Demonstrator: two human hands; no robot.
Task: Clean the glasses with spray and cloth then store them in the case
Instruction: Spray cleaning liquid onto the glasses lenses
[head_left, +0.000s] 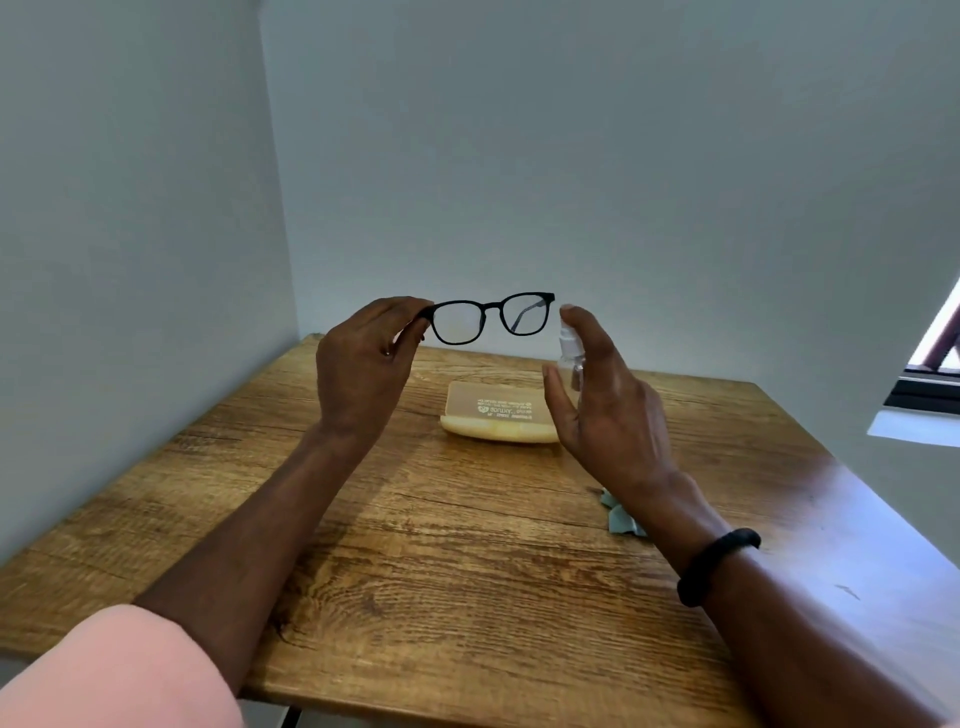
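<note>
Black-framed glasses (491, 317) hang in the air above the table, lenses facing me. My left hand (363, 364) pinches them at their left hinge. My right hand (608, 400) holds a small clear spray bottle (570, 358) upright just right of the glasses, with the index finger on top of its nozzle. A closed yellow glasses case (498, 415) lies on the wooden table (441, 571) below the glasses. A pale green cloth (621, 517) lies crumpled on the table, partly hidden under my right wrist.
The table stands in a corner between two pale walls, left and behind. A window edge (930, 374) shows at the far right. My right wrist wears a black band (714, 564).
</note>
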